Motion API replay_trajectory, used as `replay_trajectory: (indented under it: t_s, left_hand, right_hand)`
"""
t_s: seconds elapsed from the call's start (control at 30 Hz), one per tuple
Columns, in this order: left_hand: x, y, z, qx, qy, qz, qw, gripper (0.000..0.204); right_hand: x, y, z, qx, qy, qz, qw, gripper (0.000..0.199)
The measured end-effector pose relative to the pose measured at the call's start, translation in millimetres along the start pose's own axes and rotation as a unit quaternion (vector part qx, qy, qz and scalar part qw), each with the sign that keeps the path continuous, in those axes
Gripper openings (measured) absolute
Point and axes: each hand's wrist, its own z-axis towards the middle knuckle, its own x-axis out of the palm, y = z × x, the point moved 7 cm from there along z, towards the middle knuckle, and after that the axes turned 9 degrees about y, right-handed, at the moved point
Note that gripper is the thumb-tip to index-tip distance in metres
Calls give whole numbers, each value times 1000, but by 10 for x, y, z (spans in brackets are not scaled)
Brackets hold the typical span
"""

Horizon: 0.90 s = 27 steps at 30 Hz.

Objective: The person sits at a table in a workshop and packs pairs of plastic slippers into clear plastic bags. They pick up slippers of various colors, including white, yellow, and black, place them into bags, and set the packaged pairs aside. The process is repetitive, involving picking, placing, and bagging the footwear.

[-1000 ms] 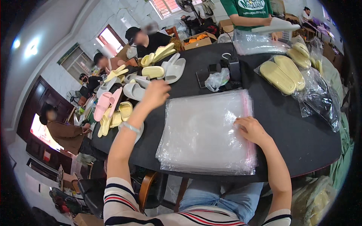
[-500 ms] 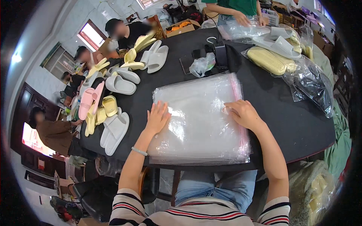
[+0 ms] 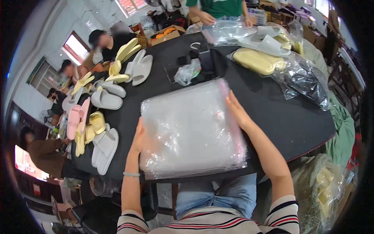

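A stack of clear plastic bags [image 3: 183, 124] with a pink strip along its right side lies at the front of the black table. My left hand [image 3: 138, 135] is at the stack's left edge, fingers stretched out and partly blurred behind the plastic. Along the pink-stripped edge, my right hand [image 3: 237, 111] rests with straight fingers against the bags. Both hands are open, one at each side of the stack. On the top bag, near the right hand, sits a small white and red piece [image 3: 219, 115] whose kind I cannot make out.
Grey, yellow and pink slippers [image 3: 105, 99] line the table's left side. Beyond the stack are a small crumpled plastic bag [image 3: 187, 73] and a dark stand [image 3: 208, 62]. Bagged slippers [image 3: 259, 61] lie at the far right. A person in green [image 3: 220, 8] handles plastic bags across the table.
My hands have moved from the top of the stack out to its side edges. The stack sits slightly turned. The whole view has shifted, with things appearing further left.
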Motion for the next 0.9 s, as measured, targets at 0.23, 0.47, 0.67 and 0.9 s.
replay_trajectory:
  t_s: [0.23, 0.47, 0.67, 0.9]
  left_hand:
    - [103, 21, -78, 16, -48, 421, 906, 71]
    - [156, -30, -49, 11, -56, 442, 895, 72]
    - [174, -25, 6, 16, -53, 445, 894, 72]
    - [141, -17, -89, 7, -61, 454, 889, 71]
  right_hand:
    - [-550, 165, 57, -113, -146, 17, 983, 80]
    - [-1638, 148, 213, -149, -257, 180, 938, 70]
    - [-1964, -20, 375, -160, -286, 158, 932, 60]
    - [-1636, 873, -180, -281, -409, -96, 863, 39]
